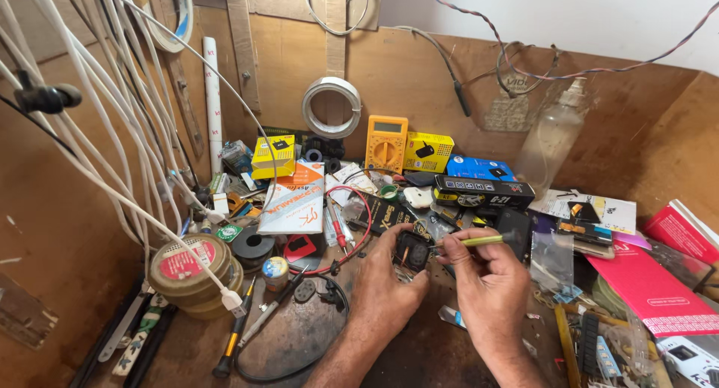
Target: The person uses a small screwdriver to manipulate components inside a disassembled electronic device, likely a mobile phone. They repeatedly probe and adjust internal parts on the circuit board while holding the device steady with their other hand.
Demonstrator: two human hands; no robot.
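Hands on work: left hand (386,277) around small black part (411,251), right hand (485,277) with yellow-handled screwdriver (479,240).

Screwdriver (479,240) tip hidden behind small black part (412,251); forearms cut off below.

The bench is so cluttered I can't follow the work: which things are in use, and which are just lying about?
In use:
left hand holding a small black part
right hand holding a yellow-handled screwdriver against it

Lying about:
orange meter
yellow boxes
blue box
round tins
clear bottle
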